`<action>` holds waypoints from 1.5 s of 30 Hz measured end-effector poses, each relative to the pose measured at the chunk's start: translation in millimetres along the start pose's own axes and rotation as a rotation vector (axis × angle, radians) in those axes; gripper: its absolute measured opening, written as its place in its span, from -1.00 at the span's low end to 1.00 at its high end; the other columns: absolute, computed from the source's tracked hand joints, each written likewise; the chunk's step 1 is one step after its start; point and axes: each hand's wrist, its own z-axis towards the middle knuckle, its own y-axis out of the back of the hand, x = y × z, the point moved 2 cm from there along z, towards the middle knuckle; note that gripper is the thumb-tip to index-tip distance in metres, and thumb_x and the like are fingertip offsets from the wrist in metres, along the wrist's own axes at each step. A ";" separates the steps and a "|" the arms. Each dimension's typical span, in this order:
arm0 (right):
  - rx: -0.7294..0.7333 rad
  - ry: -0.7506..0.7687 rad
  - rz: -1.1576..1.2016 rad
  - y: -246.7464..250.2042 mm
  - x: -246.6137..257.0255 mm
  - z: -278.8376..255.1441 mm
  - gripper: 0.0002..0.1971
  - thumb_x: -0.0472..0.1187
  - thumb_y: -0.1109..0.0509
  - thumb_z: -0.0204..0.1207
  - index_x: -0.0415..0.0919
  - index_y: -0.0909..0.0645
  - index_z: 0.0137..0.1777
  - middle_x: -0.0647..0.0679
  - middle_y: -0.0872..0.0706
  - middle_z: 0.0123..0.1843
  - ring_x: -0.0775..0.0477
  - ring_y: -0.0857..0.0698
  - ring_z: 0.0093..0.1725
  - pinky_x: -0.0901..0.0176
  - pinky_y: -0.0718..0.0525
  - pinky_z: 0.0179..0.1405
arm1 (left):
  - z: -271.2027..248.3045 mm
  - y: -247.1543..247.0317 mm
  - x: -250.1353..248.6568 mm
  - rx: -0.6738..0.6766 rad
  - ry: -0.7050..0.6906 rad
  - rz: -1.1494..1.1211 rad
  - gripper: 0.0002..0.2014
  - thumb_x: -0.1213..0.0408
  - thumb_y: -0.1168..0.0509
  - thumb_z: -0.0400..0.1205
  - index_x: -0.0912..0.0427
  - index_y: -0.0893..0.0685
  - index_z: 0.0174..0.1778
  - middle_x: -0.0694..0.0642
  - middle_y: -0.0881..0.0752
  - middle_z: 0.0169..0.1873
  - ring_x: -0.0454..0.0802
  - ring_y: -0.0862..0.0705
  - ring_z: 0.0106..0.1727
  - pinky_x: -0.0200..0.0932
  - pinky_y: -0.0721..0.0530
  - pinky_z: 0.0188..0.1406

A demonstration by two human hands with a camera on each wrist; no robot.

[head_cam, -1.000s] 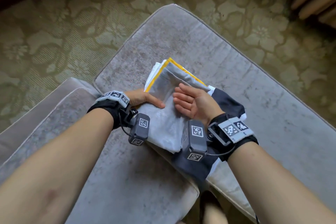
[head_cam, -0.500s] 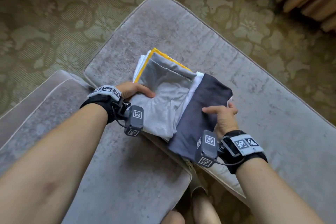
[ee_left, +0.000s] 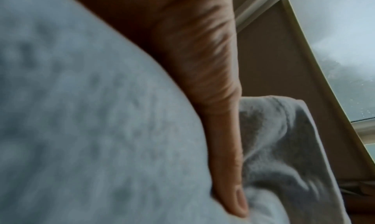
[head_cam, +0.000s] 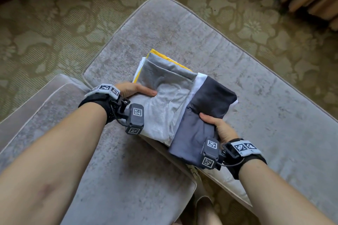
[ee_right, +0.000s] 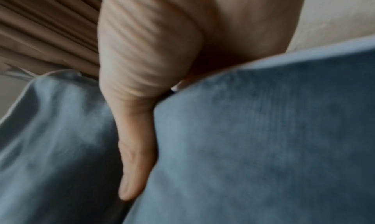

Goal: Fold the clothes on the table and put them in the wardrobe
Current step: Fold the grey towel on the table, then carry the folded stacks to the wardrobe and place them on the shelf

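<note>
Hands (head_cam: 173, 107) gripping folded clothes (head_cam: 175, 104)

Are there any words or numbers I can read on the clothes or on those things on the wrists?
No words or numbers can be read anywhere.
Wrist bands and camera boxes: only black-and-white square code patterns, no letters.
Small mark on the side of the right camera box: too small to read.
Folded clothes: no print or label visible.

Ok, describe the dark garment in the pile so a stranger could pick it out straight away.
On the long grey cushion lies a pile of folded clothes, held at either side by two hands. The dark grey garment sits on the pile's right side, under the right hand's thumb. It is the darkest piece there, beside a light grey garment with white and yellow edges showing underneath.
</note>
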 end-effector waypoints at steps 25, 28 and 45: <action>0.098 0.159 0.183 97.7 19.1 -115.7 -0.70 -0.26 -0.52 0.26 -0.40 -0.79 -0.03 -0.32 -0.82 -0.11 -0.33 -0.78 -0.21 -0.12 -0.76 -0.02 | -92.0 -116.7 -23.5 0.218 -0.183 0.024 -0.69 0.51 -0.43 0.33 0.26 -0.81 -0.02 0.26 -0.83 -0.15 0.19 -0.81 -0.19 0.10 -0.75 0.00; 0.082 0.239 0.225 134.5 37.5 -165.5 -0.72 -0.26 -0.50 0.24 -0.36 -0.79 -0.06 -0.27 -0.82 -0.17 -0.29 -0.78 -0.24 -0.10 -0.74 0.04 | -136.6 -163.3 -45.2 0.258 -0.218 0.069 -0.73 0.44 -0.44 0.28 0.23 -0.86 -0.12 0.25 -0.83 -0.15 0.20 -0.80 -0.18 0.17 -0.68 0.15; -0.241 0.601 0.424 524.0 19.2 -467.7 -0.83 -0.26 -0.47 0.45 -0.38 -0.76 -0.05 -0.28 -0.82 -0.16 -0.27 -0.77 -0.24 -0.14 -0.74 0.07 | -376.7 -605.3 -60.0 0.472 -0.423 0.566 -0.54 0.33 -0.47 0.37 0.27 -0.70 0.22 0.29 -0.80 -0.06 0.26 -0.78 -0.09 0.23 -0.71 0.12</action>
